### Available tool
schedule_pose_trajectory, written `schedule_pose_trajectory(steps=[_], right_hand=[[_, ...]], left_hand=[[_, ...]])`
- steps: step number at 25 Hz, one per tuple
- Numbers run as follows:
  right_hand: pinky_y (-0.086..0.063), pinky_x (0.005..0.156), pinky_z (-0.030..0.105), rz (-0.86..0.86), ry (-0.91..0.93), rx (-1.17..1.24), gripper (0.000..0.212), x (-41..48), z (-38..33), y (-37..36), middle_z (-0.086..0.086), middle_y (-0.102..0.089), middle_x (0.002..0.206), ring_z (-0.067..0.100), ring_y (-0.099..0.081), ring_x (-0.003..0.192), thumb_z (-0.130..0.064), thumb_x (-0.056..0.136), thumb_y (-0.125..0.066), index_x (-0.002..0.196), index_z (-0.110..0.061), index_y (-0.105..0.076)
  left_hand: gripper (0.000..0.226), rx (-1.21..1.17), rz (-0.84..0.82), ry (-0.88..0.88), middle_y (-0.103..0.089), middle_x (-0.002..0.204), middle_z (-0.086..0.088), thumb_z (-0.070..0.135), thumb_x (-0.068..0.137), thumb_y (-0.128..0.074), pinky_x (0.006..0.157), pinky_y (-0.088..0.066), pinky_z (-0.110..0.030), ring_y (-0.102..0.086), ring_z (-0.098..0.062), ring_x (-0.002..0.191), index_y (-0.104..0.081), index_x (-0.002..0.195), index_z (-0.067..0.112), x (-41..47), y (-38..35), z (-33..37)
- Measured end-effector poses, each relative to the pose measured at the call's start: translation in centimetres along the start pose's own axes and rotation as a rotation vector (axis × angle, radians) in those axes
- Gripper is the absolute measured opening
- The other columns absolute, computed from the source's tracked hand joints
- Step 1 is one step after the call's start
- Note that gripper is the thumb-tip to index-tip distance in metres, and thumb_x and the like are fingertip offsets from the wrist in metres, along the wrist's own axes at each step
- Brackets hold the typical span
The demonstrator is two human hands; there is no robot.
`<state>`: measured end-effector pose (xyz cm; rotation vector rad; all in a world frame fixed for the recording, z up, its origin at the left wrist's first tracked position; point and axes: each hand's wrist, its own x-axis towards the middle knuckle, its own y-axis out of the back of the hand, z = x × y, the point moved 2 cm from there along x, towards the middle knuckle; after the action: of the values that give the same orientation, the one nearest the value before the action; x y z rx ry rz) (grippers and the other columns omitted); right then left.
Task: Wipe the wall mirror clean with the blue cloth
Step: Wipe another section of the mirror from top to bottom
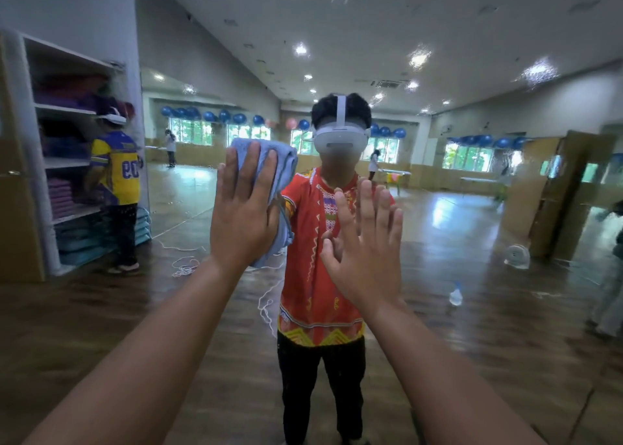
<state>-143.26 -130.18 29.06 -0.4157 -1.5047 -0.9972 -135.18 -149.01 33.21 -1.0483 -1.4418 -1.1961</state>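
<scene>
Head view faces the wall mirror [472,228], and almost everything seen lies in its reflection. The left hand [242,208] lies flat with straight fingers, pressing the blue cloth [285,164] against the glass at about face height. The cloth bunches out above the fingertips and hangs below the palm. The right hand [365,242] rests flat on the glass beside it with fingers spread, holding nothing and apart from the cloth. Both forearms reach up from the lower corners and cover part of the middle of the mirror.

Between the hands, the reflection shows the person in a red patterned shirt [313,276] and a white headset [340,141]. To the left stand white shelves [64,107] stacked with folded purple and teal mats, and a second person in a yellow and purple jersey [118,174] stands in front of them. White cord [184,266] lies in loose loops on the floor [202,343]. To the right, a small spray bottle [455,294] stands on the floor, with a round white fan [516,256] farther right and wooden doors [539,191] beyond it. Blue balls [215,115] line the far wall above the windows.

The cloth looks soft and thick, folded into ridges. The glass is streaked and hazy, smearing the ceiling lights. The floor is dark, glossy wood plank.
</scene>
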Motion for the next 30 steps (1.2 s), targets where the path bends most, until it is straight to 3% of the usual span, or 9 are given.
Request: schedule_pose_trajectory(steps=[6, 13, 19, 24, 27, 30], right_hand=[[-0.010, 0.123, 0.063, -0.017, -0.037, -0.020, 0.073, -0.7, -2.3, -1.8, 0.015, -0.007, 0.170, 0.039, -0.004, 0.156, -0.041, 0.096, -0.046, 0.163, -0.026, -0.020], [-0.010, 0.123, 0.063, -0.016, -0.020, -0.032, 0.071, -0.8, -1.6, -2.2, 0.014, -0.009, 0.170, 0.040, -0.006, 0.156, -0.044, 0.098, -0.043, 0.163, -0.026, -0.019], [-0.008, 0.123, 0.063, 0.018, -0.032, -0.037, 0.074, -0.9, -1.9, -2.7, 0.016, -0.010, 0.170, 0.042, -0.006, 0.156, -0.041, 0.097, -0.048, 0.163, -0.024, -0.019], [-0.007, 0.124, 0.062, 0.031, -0.022, -0.043, 0.070, -0.9, -2.0, -2.7, 0.017, -0.013, 0.169, 0.043, -0.010, 0.155, -0.043, 0.100, -0.040, 0.163, -0.025, -0.018], [-0.013, 0.123, 0.063, 0.029, -0.024, -0.021, 0.070, -1.0, -1.9, -2.7, 0.016, -0.011, 0.169, 0.042, -0.009, 0.155, -0.042, 0.099, -0.039, 0.164, -0.025, -0.017], [-0.014, 0.122, 0.064, 0.018, -0.019, 0.003, 0.073, -1.0, -1.8, -2.7, 0.015, -0.008, 0.170, 0.041, -0.007, 0.156, -0.042, 0.099, -0.041, 0.164, -0.025, -0.013]], left_hand=[[0.059, -0.016, -0.038, -0.083, -0.027, 0.162, -0.018, 0.024, 0.097, -0.043, 0.124, -0.014, -0.055, -0.012, -0.044, 0.151, -0.037, 0.153, 0.008, -2.3, -0.2, -1.5], [0.060, 0.040, -0.122, -0.166, -0.029, 0.161, -0.019, 0.014, 0.094, -0.051, 0.120, -0.022, -0.059, -0.018, -0.046, 0.150, -0.037, 0.153, 0.009, -8.0, 0.3, -4.9], [0.063, 0.022, -0.179, -0.037, -0.018, 0.166, -0.014, 0.015, 0.098, -0.044, 0.120, -0.019, -0.060, -0.007, -0.043, 0.153, -0.026, 0.158, 0.013, -7.4, 2.2, -6.8], [0.067, -0.051, -0.010, 0.270, -0.015, 0.166, -0.014, 0.011, 0.094, -0.045, 0.126, -0.007, -0.049, -0.002, -0.040, 0.153, -0.025, 0.158, 0.012, 1.5, 1.5, -3.1], [0.068, -0.064, 0.005, 0.216, -0.013, 0.167, -0.013, 0.012, 0.095, -0.046, 0.125, -0.007, -0.050, 0.000, -0.039, 0.153, -0.023, 0.159, 0.012, 3.1, 0.4, 0.8], [0.067, -0.073, -0.067, 0.097, -0.016, 0.166, -0.012, 0.013, 0.094, -0.048, 0.122, -0.017, -0.058, 0.000, -0.038, 0.154, -0.026, 0.157, 0.012, -2.1, -0.3, 1.7]])
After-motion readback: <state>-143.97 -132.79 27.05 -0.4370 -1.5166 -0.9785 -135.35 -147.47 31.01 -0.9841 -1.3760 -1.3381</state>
